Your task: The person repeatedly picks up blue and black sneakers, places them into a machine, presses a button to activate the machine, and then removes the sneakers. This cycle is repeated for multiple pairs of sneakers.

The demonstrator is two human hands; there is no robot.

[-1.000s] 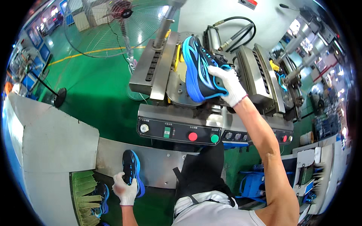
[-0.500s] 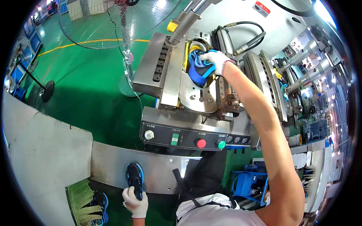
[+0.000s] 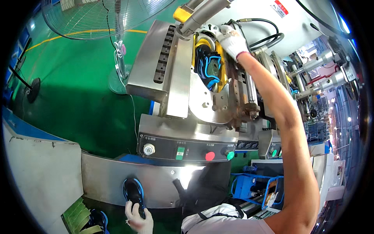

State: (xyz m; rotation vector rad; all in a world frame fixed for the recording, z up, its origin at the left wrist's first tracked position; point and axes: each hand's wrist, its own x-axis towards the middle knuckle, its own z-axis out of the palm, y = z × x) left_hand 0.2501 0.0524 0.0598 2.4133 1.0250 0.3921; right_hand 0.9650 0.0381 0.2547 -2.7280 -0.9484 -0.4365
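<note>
My left hand (image 3: 139, 219), in a white glove, grips the heel end of a black sneaker (image 3: 133, 192) with blue sole edging. That shoe rests on the metal ledge in front of me. Inside the press machine (image 3: 180, 89), a second black shoe (image 3: 207, 68) with bright blue trim sits in a yellow-sided recess. My gloved right hand (image 3: 233, 43) is beyond and right of this recess, beside the machine's back metal parts. Its fingers are partly turned away, and whether they grip anything cannot be made out.
A control panel (image 3: 187, 149) with red and green buttons fronts the machine. A wire-caged fan (image 3: 105, 15) stands at the far left. More shoes (image 3: 97, 221) lie by green strips (image 3: 76, 216) at lower left. A blue cart (image 3: 249, 187) is to the right.
My right hand has left the shoe in the machine and moved to the machine's back right. The shoe now lies uncovered in the recess. My left hand keeps its hold; the view has shifted.
</note>
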